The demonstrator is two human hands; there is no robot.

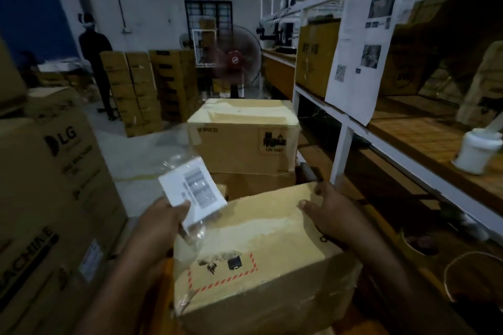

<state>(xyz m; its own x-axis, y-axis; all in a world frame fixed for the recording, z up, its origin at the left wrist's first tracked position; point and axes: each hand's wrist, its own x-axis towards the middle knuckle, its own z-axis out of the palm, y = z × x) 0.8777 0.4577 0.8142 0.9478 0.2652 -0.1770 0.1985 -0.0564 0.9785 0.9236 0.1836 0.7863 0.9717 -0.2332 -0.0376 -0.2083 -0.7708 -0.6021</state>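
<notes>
Label pouch [193, 190] pinched in left hand [163, 223], long axis up-left; right hand [332, 215] grips box [258, 253].

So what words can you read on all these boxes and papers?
"LG": on the big box at left.
"ACHINE": lower on it, start cut off.
"PICO": on the box ahead.
"UN" plus blurred digits: its sticker.
Slip pinched by the left hand: too blurred.
Near box gripped by the right hand: no readable words.
Papers on the shelf: too small.
</notes>
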